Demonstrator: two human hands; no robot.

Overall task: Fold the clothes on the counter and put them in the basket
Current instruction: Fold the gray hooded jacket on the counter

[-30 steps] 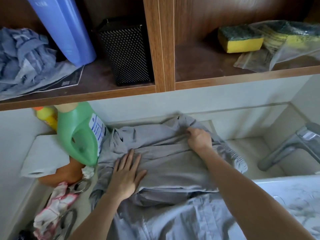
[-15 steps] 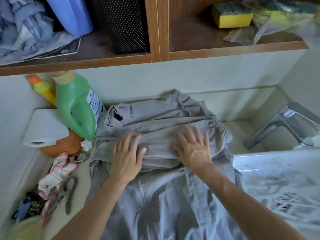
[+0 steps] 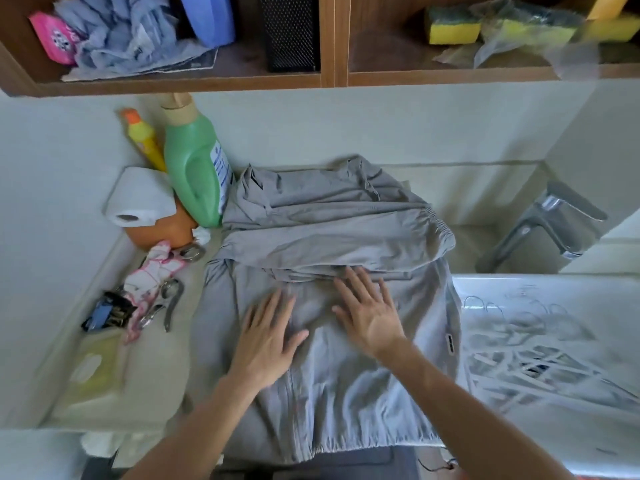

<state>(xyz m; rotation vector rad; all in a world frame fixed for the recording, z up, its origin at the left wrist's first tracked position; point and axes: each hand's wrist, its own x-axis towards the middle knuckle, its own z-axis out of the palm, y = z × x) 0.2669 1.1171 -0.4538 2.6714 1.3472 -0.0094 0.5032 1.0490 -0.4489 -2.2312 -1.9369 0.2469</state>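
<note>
Now we press left hand [image 3: 268, 336] and right hand [image 3: 369, 317], spread flat, on the grey garment [image 3: 332, 230] beside the green bottle [image 3: 195, 171], its fold just beyond our right fingertips.

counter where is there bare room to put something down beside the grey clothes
Bare counter shows in a strip between the grey garment and the wipes pack, and in a patch between the garment's far right corner and the faucet. The back left is crowded: green bottle, paper roll, scissors. The left hand and right hand lie flat on the garment.
</note>
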